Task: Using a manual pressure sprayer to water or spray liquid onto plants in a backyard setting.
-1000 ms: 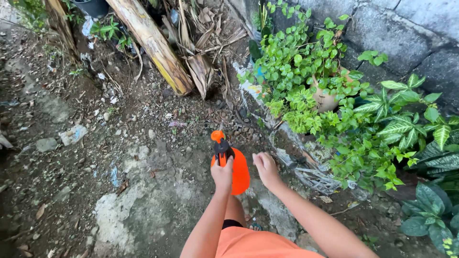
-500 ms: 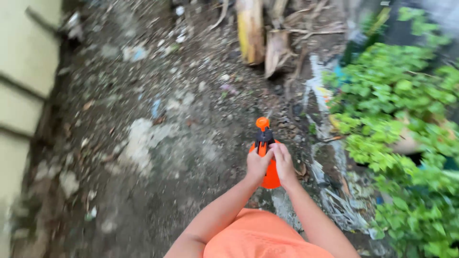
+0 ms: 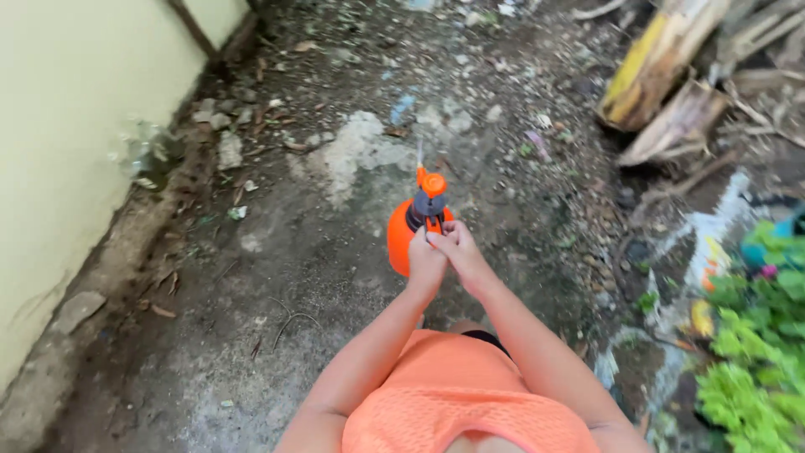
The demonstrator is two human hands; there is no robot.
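Hands meet on a round, smooth orange plastic sprayer bottle held out over gritty, pebbled dirt: the left hand curls closed around its handle, the right hand pressing closed beside it. Left of the bottle rises a flat pale wall; right lie split fibrous trunks and leafy plants, with open ground ahead.

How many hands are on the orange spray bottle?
2: the left hand and the right hand meet at the handle of the orange spray bottle, side by side; fingertips partly hidden.
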